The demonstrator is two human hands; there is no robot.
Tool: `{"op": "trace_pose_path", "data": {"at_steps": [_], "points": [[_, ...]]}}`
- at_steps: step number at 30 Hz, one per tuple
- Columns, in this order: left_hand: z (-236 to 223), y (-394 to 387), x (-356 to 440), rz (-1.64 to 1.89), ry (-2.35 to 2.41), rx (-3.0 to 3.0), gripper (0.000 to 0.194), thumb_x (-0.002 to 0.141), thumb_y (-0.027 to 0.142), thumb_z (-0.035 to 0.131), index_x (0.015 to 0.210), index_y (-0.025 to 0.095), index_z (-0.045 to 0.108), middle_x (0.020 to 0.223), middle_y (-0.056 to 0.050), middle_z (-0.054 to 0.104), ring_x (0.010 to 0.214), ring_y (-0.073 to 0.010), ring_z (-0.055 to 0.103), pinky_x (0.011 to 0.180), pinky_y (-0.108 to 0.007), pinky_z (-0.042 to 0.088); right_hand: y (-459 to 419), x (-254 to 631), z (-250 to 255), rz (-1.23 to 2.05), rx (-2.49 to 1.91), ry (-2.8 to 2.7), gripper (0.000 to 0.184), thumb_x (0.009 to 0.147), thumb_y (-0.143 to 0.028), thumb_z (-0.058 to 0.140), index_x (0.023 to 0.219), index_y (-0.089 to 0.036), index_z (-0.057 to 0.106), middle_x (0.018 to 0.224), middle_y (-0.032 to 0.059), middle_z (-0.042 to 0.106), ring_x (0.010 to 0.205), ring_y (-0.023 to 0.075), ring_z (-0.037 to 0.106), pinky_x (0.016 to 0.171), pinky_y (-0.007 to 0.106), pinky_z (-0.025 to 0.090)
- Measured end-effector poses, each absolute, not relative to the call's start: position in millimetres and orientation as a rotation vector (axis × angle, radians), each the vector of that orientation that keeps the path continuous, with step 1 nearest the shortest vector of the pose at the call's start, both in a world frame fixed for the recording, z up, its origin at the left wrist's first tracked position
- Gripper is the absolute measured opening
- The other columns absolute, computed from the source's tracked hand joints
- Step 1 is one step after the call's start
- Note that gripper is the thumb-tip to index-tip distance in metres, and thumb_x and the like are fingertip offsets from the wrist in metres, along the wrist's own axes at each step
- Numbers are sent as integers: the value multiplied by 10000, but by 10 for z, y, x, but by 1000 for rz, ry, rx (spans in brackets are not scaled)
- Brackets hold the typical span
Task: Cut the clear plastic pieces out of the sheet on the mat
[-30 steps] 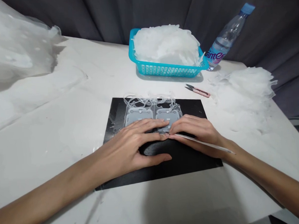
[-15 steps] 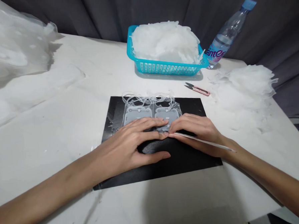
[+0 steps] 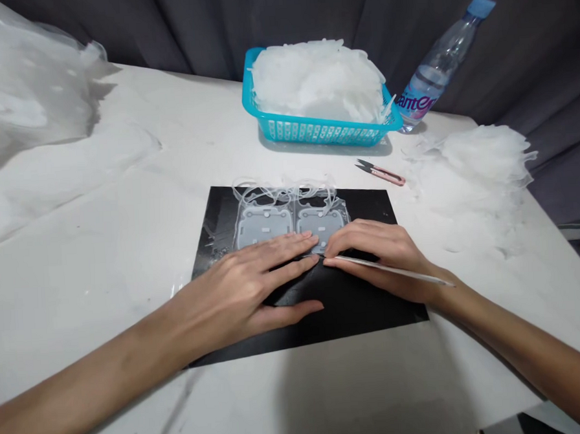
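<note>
A translucent moulded sheet with two rounded rectangular panels, the left panel (image 3: 265,226) and the right panel (image 3: 321,219), lies on a black mat (image 3: 367,310). Thin clear strips (image 3: 269,193) curl along its far edge. My left hand (image 3: 247,274) rests flat over the sheet's near side, fingers stretched out and thumb apart. Beside those fingertips, my right hand (image 3: 382,251) pinches a thin, pale, stick-like tool (image 3: 400,271) at the right panel's near corner. The tool slants back toward my right wrist. Its tip is too small to make out, and my fingers hide part of the sheet.
A blue basket (image 3: 324,131) heaped with translucent white pieces stands at the back, with a water bottle (image 3: 431,80) to its right. Pink-handled thread snips (image 3: 382,172) lie beyond the mat. More pieces (image 3: 486,158) are piled at right; a filled plastic bag (image 3: 30,88) sits at left.
My left hand has slid slightly left along the sheet, so a small gap now shows between its fingertips and my right fingers. My right hand keeps its pinch almost in place.
</note>
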State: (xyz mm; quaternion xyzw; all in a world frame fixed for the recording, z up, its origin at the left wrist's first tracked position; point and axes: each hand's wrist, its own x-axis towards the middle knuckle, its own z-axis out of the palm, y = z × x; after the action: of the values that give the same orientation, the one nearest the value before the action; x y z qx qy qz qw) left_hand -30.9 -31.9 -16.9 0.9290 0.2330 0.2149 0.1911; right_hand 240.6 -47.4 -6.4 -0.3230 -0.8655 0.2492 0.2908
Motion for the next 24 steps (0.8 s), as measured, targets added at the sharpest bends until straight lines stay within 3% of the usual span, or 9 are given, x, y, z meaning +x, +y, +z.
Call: {"op": "trace_pose_path", "data": {"at_steps": [8, 14, 17, 24], "points": [[-144, -273, -259, 574, 733, 2562, 417, 947, 542, 715, 1239, 248, 762, 1480, -66, 661, 1264, -298, 700, 1076, -431, 580, -483, 2413, -47, 646, -852, -2329, 92, 1053, -189, 605, 1090, -202, 688, 1049, 51, 775, 1007, 185, 715, 925, 328, 560], [-105, -240, -214, 509, 755, 2486, 352, 934, 579, 713, 1062, 257, 774, 1419, -49, 674, 1202, -278, 696, 1032, -406, 556, -489, 2389, -50, 591, -871, -2344, 96, 1058, -217, 602, 1080, -205, 694, 1033, 57, 783, 986, 197, 722, 908, 340, 567], [-111, -241, -230, 518, 742, 2481, 327, 954, 546, 705, 1081, 252, 776, 1428, -54, 673, 1230, -284, 689, 1060, -421, 548, -487, 2381, -44, 577, -863, -2346, 82, 1051, -203, 612, 1069, -196, 691, 1022, 59, 785, 978, 194, 725, 905, 336, 568], [-148, -277, -294, 601, 734, 2441, 391, 980, 470, 696, 1321, 280, 721, 1476, -36, 666, 1297, -261, 685, 1158, -407, 538, -494, 2410, -60, 654, -899, -2278, 46, 1036, -225, 647, 1058, -214, 686, 1016, 46, 775, 954, 178, 727, 898, 318, 578]]}}
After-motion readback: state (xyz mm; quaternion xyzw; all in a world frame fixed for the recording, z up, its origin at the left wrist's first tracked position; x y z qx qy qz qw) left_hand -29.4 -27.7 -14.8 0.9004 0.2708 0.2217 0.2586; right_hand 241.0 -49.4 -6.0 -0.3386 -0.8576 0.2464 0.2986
